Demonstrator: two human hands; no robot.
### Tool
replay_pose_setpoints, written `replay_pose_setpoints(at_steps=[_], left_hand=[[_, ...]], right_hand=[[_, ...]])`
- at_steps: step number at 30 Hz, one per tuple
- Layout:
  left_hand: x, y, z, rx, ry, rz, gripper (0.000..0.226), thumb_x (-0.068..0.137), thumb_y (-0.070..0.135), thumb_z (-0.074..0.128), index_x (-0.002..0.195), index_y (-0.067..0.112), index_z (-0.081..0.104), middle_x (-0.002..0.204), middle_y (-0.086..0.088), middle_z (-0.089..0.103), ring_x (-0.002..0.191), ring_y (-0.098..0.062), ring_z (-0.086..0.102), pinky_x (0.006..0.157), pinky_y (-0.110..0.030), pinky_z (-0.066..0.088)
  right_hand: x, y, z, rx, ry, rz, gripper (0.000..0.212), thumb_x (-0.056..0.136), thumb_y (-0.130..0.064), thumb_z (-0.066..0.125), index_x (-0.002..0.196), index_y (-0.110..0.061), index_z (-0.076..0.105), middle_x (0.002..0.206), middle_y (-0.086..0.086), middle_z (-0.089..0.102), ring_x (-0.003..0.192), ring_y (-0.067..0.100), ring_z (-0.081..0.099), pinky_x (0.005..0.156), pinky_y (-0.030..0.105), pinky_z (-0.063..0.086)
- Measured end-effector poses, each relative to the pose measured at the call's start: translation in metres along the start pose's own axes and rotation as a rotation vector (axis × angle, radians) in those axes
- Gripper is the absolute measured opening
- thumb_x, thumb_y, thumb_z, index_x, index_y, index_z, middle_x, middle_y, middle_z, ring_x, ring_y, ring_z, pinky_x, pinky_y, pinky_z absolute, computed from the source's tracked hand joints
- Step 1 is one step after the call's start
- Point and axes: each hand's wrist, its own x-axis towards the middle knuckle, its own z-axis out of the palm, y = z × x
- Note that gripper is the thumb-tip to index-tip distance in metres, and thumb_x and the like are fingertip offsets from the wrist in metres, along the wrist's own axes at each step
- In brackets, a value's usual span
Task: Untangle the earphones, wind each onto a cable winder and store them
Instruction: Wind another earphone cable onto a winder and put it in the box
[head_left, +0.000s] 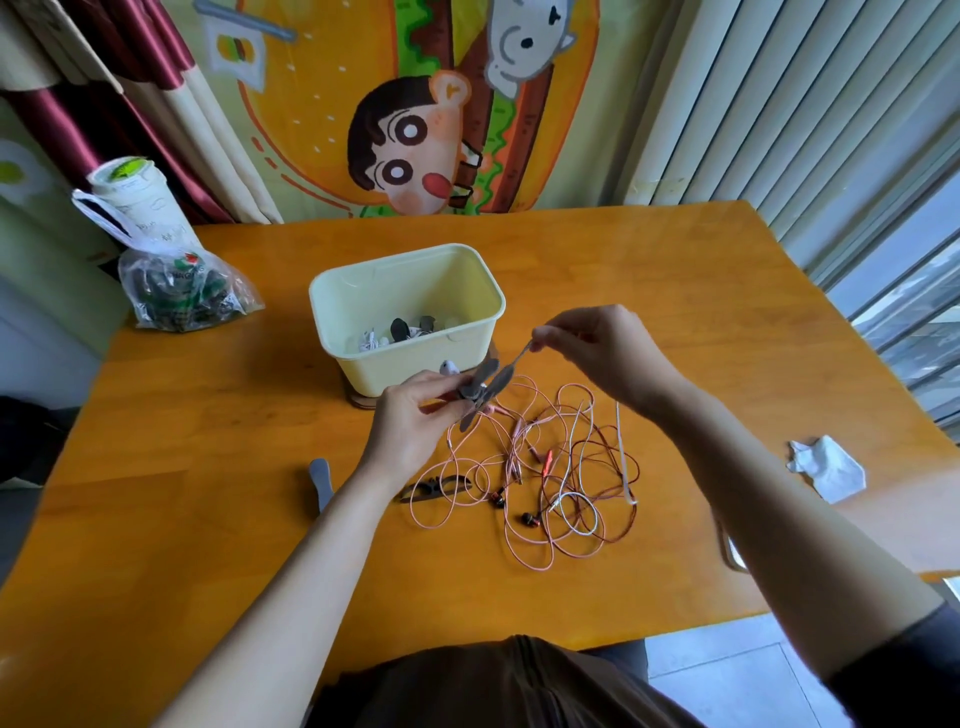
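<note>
The orange wooden table (208, 519) holds a pale yellow tub (415, 364), tangled earphones (547, 458), small snips (436, 488), a grey winder (321, 480), a plastic bag (182, 296) and crumpled tissue (828, 467).

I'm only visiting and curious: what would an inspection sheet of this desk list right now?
Surface: orange wooden table, bare wood around the work.
Job's things: grey cable winder held above the table; pale yellow tub holds earphones and winders; spare winder by the left forearm.
Clutter: plastic bag, crumpled tissue, small snips.
Grippers: left hand grips the winder; right hand pinches one of its straps.
Cables: pink, dark red and white earphone cables tangled on the table.
Surroundings: cartoon hanging, curtains, blinds.
</note>
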Motion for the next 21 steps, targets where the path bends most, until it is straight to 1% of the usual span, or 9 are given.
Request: replay_pose_setpoints(at_steps=[1, 3, 5, 7, 9, 14, 16, 18, 21], left_hand=[[-0.001, 0.001, 0.000, -0.032, 0.001, -0.021, 0.037, 0.082, 0.002, 0.069, 0.096, 0.035, 0.070, 0.092, 0.008, 0.068, 0.087, -0.002, 0.063, 0.081, -0.020, 0.049], [-0.002, 0.002, 0.001, -0.076, -0.038, -0.043, 0.032, 0.081, 0.004, 0.070, 0.097, 0.032, 0.071, 0.088, 0.011, 0.069, 0.086, -0.002, 0.063, 0.078, -0.020, 0.049], [-0.006, 0.006, 0.002, -0.116, -0.098, -0.037, 0.026, 0.080, 0.009, 0.070, 0.098, 0.027, 0.072, 0.088, 0.013, 0.071, 0.089, -0.004, 0.063, 0.079, -0.018, 0.049], [-0.009, 0.010, 0.004, -0.185, -0.131, -0.026, 0.022, 0.079, 0.013, 0.068, 0.100, 0.019, 0.073, 0.095, 0.005, 0.073, 0.097, -0.009, 0.065, 0.082, -0.019, 0.049], [-0.012, 0.015, 0.006, -0.308, -0.170, -0.048, 0.025, 0.078, 0.013, 0.066, 0.102, 0.013, 0.073, 0.105, -0.009, 0.072, 0.105, -0.019, 0.064, 0.087, -0.023, 0.049], [-0.012, 0.024, 0.003, -0.566, -0.259, -0.148, 0.025, 0.080, 0.007, 0.065, 0.096, 0.021, 0.077, 0.104, -0.006, 0.073, 0.098, -0.019, 0.065, 0.084, -0.027, 0.054], [-0.011, 0.027, 0.002, -0.533, -0.229, -0.153, 0.027, 0.078, 0.008, 0.063, 0.100, 0.020, 0.075, 0.100, -0.005, 0.073, 0.092, -0.018, 0.065, 0.080, -0.026, 0.055], [-0.010, 0.026, 0.002, -0.455, -0.158, -0.171, 0.029, 0.080, 0.006, 0.062, 0.104, 0.019, 0.071, 0.094, 0.003, 0.074, 0.086, -0.011, 0.067, 0.074, -0.022, 0.054], [-0.008, 0.023, 0.003, -0.287, -0.109, -0.140, 0.032, 0.086, -0.003, 0.061, 0.102, 0.023, 0.068, 0.093, 0.012, 0.074, 0.091, -0.006, 0.067, 0.076, -0.017, 0.052]], right_hand=[[0.000, 0.002, -0.001, -0.001, 0.008, -0.002, 0.020, 0.092, -0.033, 0.058, 0.081, -0.025, 0.072, 0.063, 0.008, 0.060, 0.056, 0.019, 0.041, 0.050, 0.031, 0.031], [0.000, 0.003, -0.002, -0.001, 0.021, -0.010, 0.017, 0.091, -0.033, 0.058, 0.081, -0.027, 0.070, 0.060, -0.001, 0.057, 0.056, 0.019, 0.042, 0.049, 0.033, 0.032], [0.001, 0.003, -0.002, 0.009, 0.041, -0.007, 0.017, 0.091, -0.032, 0.058, 0.082, -0.024, 0.070, 0.060, -0.008, 0.054, 0.055, 0.013, 0.043, 0.048, 0.027, 0.032], [0.002, 0.005, -0.002, 0.030, 0.064, 0.001, 0.018, 0.090, -0.030, 0.059, 0.083, -0.019, 0.071, 0.061, -0.011, 0.053, 0.052, 0.004, 0.043, 0.047, 0.016, 0.031], [0.002, 0.006, -0.002, 0.051, 0.074, 0.005, 0.018, 0.090, -0.030, 0.059, 0.083, -0.018, 0.071, 0.062, -0.012, 0.053, 0.051, 0.000, 0.045, 0.047, 0.012, 0.032], [0.005, 0.011, 0.004, 0.100, 0.089, 0.042, 0.019, 0.092, -0.030, 0.058, 0.080, -0.021, 0.070, 0.060, -0.009, 0.052, 0.048, 0.004, 0.039, 0.046, 0.015, 0.028], [0.006, 0.013, 0.005, 0.140, 0.124, 0.077, 0.020, 0.092, -0.028, 0.058, 0.079, -0.020, 0.071, 0.060, -0.007, 0.051, 0.046, 0.002, 0.040, 0.046, 0.015, 0.028], [0.005, 0.013, 0.004, 0.151, 0.138, 0.089, 0.020, 0.093, -0.028, 0.057, 0.080, -0.020, 0.071, 0.061, -0.005, 0.052, 0.047, 0.001, 0.041, 0.047, 0.015, 0.030], [0.004, 0.008, 0.004, 0.122, 0.139, 0.067, 0.020, 0.093, -0.027, 0.057, 0.081, -0.019, 0.071, 0.064, -0.005, 0.054, 0.055, 0.005, 0.044, 0.051, 0.022, 0.034]])
